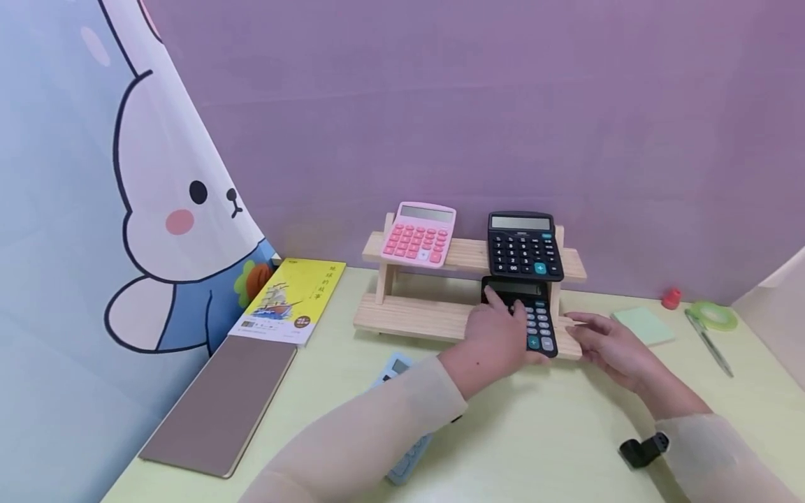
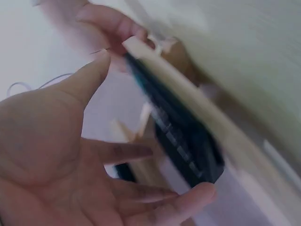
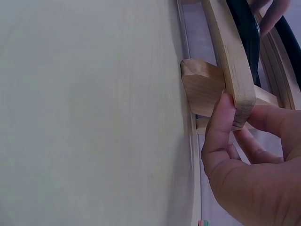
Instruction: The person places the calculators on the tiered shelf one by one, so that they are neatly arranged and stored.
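Note:
My left hand (image 1: 497,332) is over a black calculator (image 1: 542,323) that leans on the lower tier of a two-tier wooden rack (image 1: 418,318). Its index finger touches the calculator's upper part, and its fingers are spread in the left wrist view, where the calculator (image 2: 174,136) looks blurred. With thumb and fingers, my right hand (image 1: 613,349) pinches the right end of the rack's lower board (image 3: 237,70). A second black calculator (image 1: 522,244) stands on the upper tier at the right, a pink calculator (image 1: 418,235) at the left.
Under my left sleeve lies a light-blue object (image 1: 409,464), partly hidden. Left are a yellow book (image 1: 295,293) and a brown notebook (image 1: 220,405). On the right lie green sticky notes (image 1: 644,325), a red item (image 1: 671,299), green tape (image 1: 717,316) and a pen (image 1: 711,344).

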A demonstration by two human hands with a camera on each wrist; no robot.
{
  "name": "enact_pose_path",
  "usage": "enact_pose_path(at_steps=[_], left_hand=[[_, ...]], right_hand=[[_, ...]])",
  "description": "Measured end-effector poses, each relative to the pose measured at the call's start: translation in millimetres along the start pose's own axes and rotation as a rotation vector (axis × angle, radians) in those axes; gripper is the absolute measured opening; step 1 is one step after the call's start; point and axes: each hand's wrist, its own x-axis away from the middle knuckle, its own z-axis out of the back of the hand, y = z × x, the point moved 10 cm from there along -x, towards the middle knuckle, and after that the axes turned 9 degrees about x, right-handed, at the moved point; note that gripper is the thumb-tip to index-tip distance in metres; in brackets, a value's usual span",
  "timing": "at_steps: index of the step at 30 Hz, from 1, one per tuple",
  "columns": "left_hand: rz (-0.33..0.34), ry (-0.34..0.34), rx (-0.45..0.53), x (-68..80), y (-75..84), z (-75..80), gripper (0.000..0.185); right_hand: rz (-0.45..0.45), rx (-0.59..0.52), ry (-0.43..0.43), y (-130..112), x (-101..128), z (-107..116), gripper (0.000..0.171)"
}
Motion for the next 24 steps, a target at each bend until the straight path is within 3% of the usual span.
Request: enact_pose_path(at_steps=[5,11,16,24], left_hand=[[-0.112,0.030,0.129,21.6,-22.0,15.5,0.093],[-0.124,-0.021,0.279,52.0,-68.7,18.7,0.087],[-0.090,-0.083,0.301,80.0,-101.1,-2.1,0.086],[-0.017,-0.182,0.296,125.2,-130.2,-58.1,0.096]], right_hand=[[0.017,0.009,0.011,-1.6,1.1,0.9,0.067],[0.051,0.024,0.017,-4.9,1.6,3.2,0.065],[0.036,0.028,0.020,-2.6,2.2,3.7,0.066],[0.028,0.020,0.015,-2.6,1.4,-0.4,0.065]])
